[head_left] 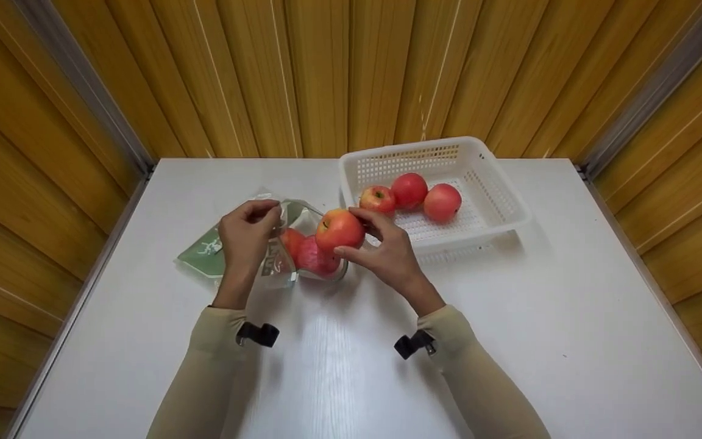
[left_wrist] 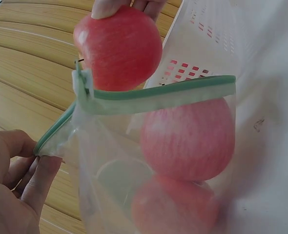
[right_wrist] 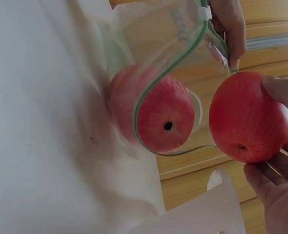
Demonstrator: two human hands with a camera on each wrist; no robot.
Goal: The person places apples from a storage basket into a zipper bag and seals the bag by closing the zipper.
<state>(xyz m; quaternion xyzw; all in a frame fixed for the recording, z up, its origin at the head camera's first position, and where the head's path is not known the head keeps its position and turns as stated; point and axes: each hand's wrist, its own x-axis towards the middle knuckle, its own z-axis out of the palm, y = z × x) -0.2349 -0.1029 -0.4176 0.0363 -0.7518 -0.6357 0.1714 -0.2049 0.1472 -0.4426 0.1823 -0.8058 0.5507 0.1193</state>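
My right hand grips a red apple between thumb and fingers, just outside the mouth of a clear zip bag with a green rim. With thumb and fingertips my left hand pinches the edge of that bag, as the left wrist view shows. Inside the bag, one apple lies close to the opening. Another apple rests deeper, seen through the plastic. The bag lies on the white table, its mouth facing right.
A white perforated basket stands behind and to the right of the bag. It holds three apples, grouped towards its left side. Yellow wood-patterned panels rise behind the white table and on both sides.
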